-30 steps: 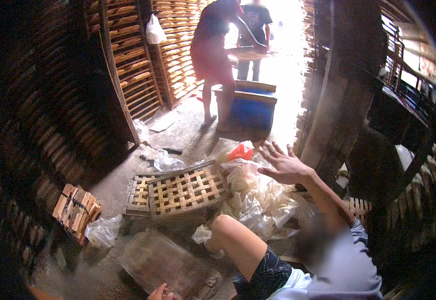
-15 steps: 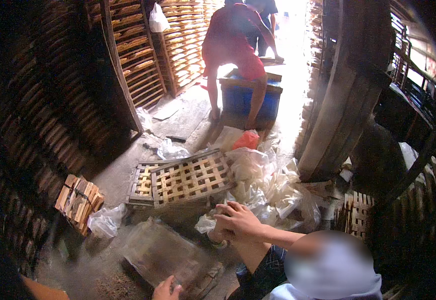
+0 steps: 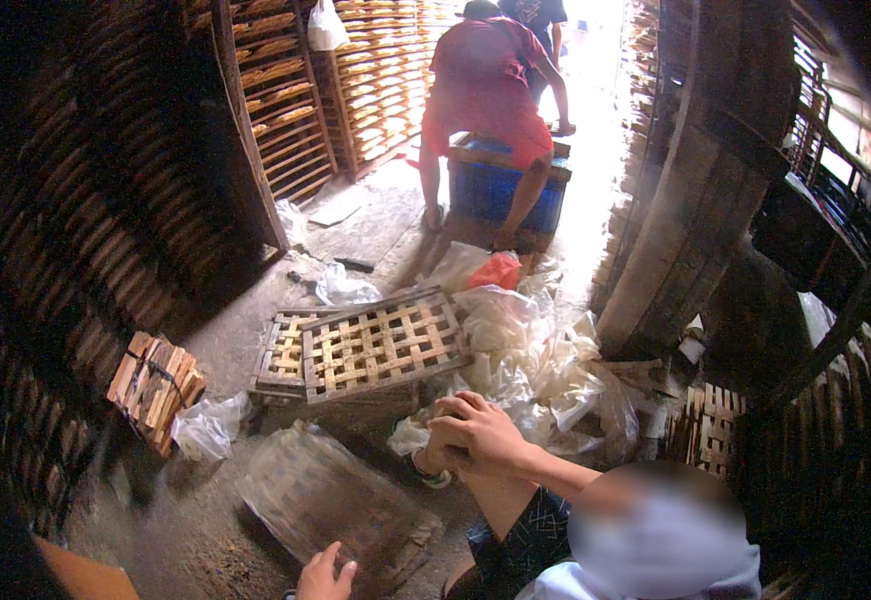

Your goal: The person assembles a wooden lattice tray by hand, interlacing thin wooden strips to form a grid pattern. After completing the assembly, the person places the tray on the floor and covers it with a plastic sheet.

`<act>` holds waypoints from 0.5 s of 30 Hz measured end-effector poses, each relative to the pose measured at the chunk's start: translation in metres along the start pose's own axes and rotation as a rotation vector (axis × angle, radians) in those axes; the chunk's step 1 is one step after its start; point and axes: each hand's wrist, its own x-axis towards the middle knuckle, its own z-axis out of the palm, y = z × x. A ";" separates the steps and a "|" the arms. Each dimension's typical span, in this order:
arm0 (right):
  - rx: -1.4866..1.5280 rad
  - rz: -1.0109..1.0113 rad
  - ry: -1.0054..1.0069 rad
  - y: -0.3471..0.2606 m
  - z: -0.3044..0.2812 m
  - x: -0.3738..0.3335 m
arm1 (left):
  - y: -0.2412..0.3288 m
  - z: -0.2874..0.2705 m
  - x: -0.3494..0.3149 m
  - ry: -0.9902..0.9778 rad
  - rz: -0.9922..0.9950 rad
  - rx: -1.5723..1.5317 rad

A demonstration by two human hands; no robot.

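My left hand (image 3: 326, 575) shows at the lower edge, thumb and fingers apart, with nothing seen in it. Just beyond it lies a flat rectangular panel (image 3: 341, 495) with a faint woven pattern, its surface smeared and dull. I cannot tell whether my fingertips touch its near edge. Further off, two slatted woven trays (image 3: 381, 345) overlap on the floor. My right hand is out of view. The clasped hands (image 3: 476, 432) resting on a knee belong to another person seated at my right.
Crumpled whitish plastic bags (image 3: 531, 350) heap beside the trays, with a red bag (image 3: 496, 271) behind. A strapped bundle of wood pieces (image 3: 156, 385) sits at left. Near the bright doorway, a person in red (image 3: 486, 75) bends over a blue crate (image 3: 506, 195). Slatted walls stand at both sides.
My left hand has come a little further into view, its thumb and fingers more visible. The person in red has shifted slightly over the crate. The whole view has tilted slightly.
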 end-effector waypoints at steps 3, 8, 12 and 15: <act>-0.001 0.004 0.006 -0.001 -0.001 0.000 | 0.001 0.000 0.002 -0.011 0.000 -0.015; 0.006 -0.011 0.026 0.001 0.001 -0.001 | -0.001 0.001 0.004 -0.011 0.010 -0.005; 0.016 0.004 0.028 -0.003 -0.002 -0.001 | 0.001 0.001 0.006 -0.023 0.005 -0.009; 0.021 0.005 0.014 -0.005 -0.005 0.000 | 0.002 0.000 0.006 -0.051 -0.023 0.007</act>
